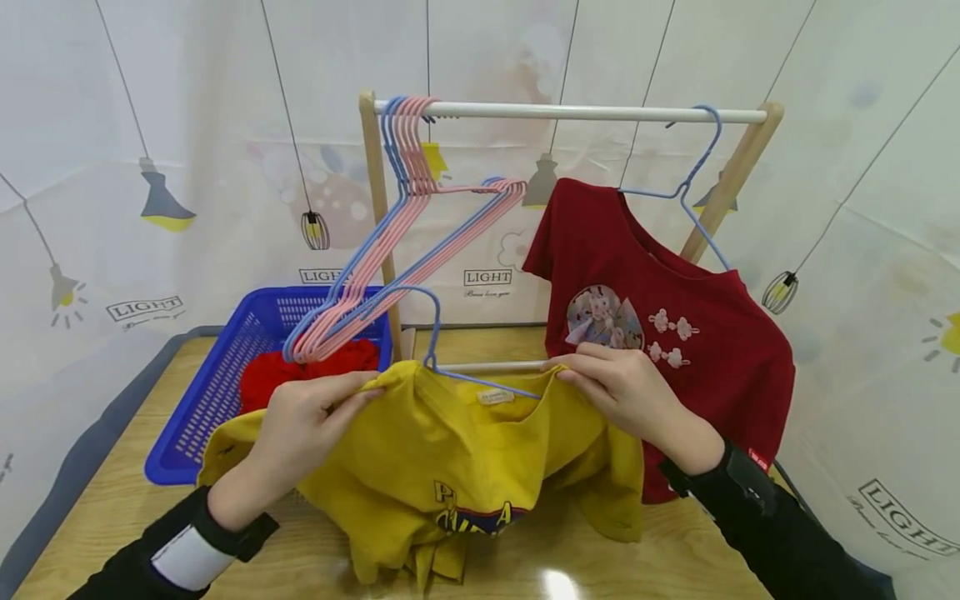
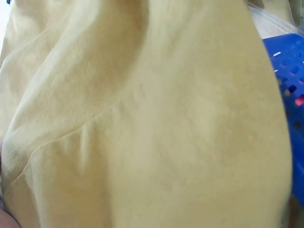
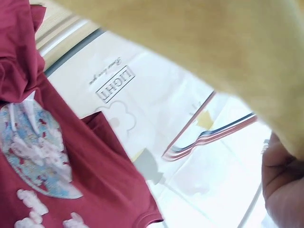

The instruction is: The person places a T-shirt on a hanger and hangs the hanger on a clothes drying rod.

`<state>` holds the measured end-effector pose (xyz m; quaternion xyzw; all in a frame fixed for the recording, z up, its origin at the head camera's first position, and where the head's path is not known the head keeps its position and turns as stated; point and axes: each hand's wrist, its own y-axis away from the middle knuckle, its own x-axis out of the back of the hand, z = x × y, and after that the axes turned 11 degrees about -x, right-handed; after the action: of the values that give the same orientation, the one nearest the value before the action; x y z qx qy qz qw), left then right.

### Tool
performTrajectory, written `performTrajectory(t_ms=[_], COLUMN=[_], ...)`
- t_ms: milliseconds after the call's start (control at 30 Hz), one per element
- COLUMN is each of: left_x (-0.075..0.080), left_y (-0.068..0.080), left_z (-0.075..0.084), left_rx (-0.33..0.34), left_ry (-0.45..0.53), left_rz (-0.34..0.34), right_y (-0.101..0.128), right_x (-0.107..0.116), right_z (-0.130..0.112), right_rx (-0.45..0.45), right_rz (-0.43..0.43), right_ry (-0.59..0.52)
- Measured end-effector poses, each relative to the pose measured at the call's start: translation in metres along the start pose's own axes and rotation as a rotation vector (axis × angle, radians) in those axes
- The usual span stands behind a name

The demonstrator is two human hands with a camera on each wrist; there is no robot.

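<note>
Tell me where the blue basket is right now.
In the head view the blue basket sits on the wooden table, left of the rack post, behind the left hand gripping the yellow shirt; red cloth lies inside.

**Where everything sits around me**

My table (image 1: pixel 90 500) fills the bottom of the frame. The rack (image 1: pixel 570 111) stands on it in the middle, far back. A bunch of hangers (image 1: pixel 390 250) hangs on the rack's upper left. A shirt on a hanger (image 1: pixel 660 333) hangs at the right. The basket (image 1: pixel 217 375) sits at the left, with cloth (image 1: pixel 300 371) inside. The shirt in my hands (image 1: pixel 450 450) is low in the middle.
</note>
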<state>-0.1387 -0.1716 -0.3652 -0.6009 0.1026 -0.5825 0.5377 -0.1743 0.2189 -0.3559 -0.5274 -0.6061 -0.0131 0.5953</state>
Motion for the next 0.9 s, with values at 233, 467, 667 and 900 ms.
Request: performTrajectory(t_ms=[233, 467, 667, 900], left_x=[0.004, 0.001, -0.009, -0.022], left_y=[0.000, -0.001, -0.006, -0.007], left_z=[0.000, 0.001, 0.003, 0.007], left_rx=[0.034, -0.006, -0.115, -0.140], left_ry=[-0.014, -0.070, -0.151, -0.192], left_rz=[0.113, 0.118, 0.092, 0.073], right_y=[0.007, 0.007, 0.004, -0.001], right_x=[0.010, 0.011, 0.004, -0.004], right_z=[0.012, 0.012, 0.005, -0.002], right_rx=[-0.143, -0.096, -0.078, -0.048], right_rz=[-0.008, 0.034, 0.017, -0.007], right_ry=[-0.076, -0.100, -0.104, -0.101])
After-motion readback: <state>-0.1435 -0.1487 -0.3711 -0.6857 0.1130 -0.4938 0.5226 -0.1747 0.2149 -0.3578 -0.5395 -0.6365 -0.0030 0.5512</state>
